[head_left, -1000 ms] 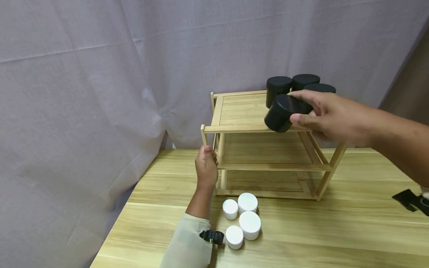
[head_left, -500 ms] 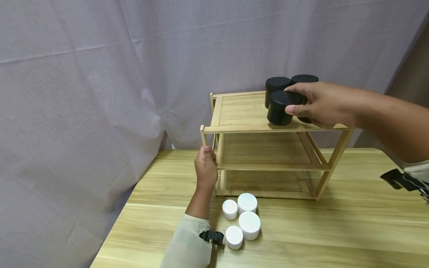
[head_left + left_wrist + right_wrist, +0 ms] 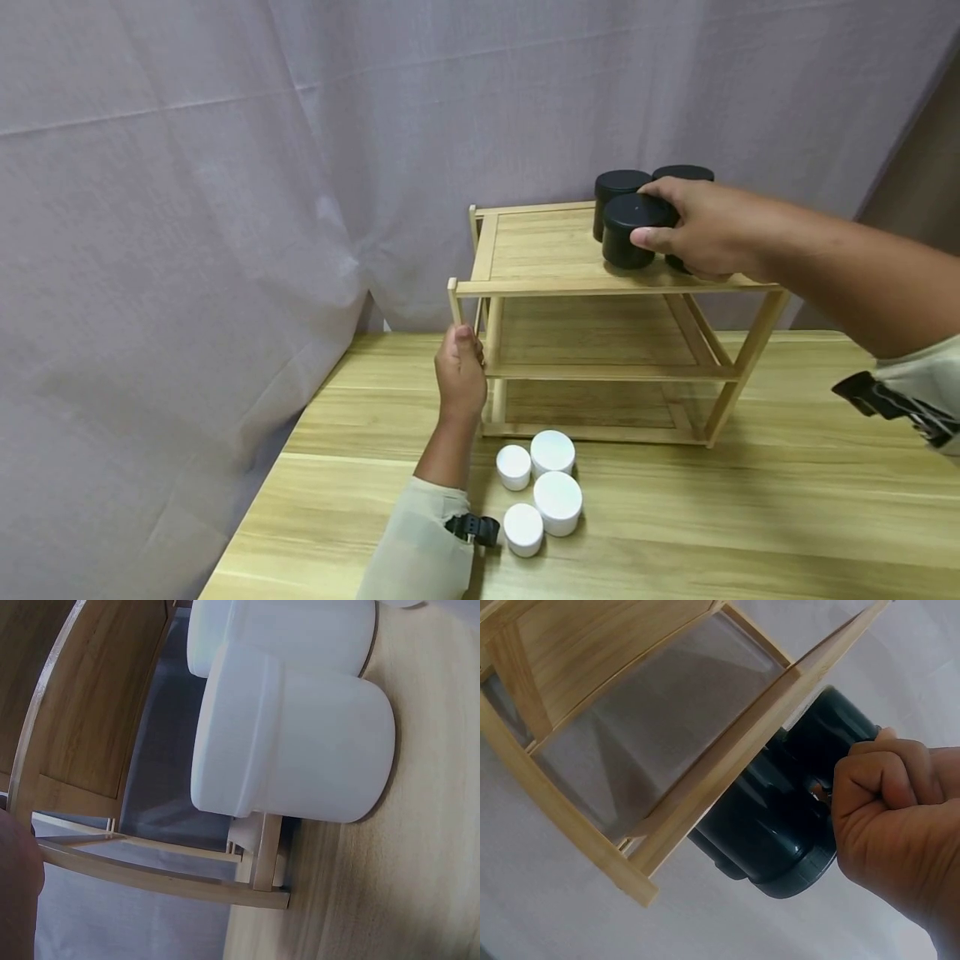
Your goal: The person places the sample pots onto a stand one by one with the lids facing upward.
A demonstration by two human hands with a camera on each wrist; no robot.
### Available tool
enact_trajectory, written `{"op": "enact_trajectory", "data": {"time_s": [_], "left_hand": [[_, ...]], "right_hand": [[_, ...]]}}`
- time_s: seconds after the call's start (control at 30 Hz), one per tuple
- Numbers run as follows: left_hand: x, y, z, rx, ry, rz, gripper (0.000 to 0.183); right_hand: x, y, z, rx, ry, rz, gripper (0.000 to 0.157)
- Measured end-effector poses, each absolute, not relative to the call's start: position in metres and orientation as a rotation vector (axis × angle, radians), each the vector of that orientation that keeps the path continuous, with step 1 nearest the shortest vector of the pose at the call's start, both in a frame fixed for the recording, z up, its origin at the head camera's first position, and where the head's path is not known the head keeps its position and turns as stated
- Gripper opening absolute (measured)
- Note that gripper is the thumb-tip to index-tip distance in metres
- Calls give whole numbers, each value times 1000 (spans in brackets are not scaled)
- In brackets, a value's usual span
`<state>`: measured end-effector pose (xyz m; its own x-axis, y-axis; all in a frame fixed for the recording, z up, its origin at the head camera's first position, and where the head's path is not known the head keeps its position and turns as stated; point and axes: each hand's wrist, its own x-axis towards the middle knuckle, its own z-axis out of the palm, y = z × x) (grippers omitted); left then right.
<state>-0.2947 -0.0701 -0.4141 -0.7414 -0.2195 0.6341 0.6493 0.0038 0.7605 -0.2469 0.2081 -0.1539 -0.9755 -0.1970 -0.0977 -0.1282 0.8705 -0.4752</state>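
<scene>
My left hand grips the front left post of a three-tier wooden rack. Only a blurred edge of that hand enters the left wrist view. Over the front of the top shelf, my right hand holds a black lidded jar between thumb and fingers, its base right at the boards. Behind it stand other black jars, one mostly hidden by the hand. In the right wrist view the right hand shows curled fingers at the jars, seen from below the shelf edge.
Several white lidded jars of different sizes are grouped on the wooden table before the rack's left front corner. One white jar looms large in the left wrist view. A grey curtain hangs behind and to the left.
My right hand has brought the black jar from a tilted pose over the shelf's front edge to upright, slightly further back on the top shelf. The left hand stays on the post.
</scene>
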Motion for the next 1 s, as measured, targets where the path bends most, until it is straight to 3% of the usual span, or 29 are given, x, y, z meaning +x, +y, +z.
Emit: {"op": "enact_trajectory", "data": {"time_s": [0.77, 1.0], "left_hand": [[-294, -72, -413, -410, -1701, -1795, 80], [-295, -71, -414, -420, -1685, -1806, 81]], "right_hand": [[-249, 202, -165, -207, 2962, -695, 76], [-252, 201, -162, -187, 2961, -627, 82]]}}
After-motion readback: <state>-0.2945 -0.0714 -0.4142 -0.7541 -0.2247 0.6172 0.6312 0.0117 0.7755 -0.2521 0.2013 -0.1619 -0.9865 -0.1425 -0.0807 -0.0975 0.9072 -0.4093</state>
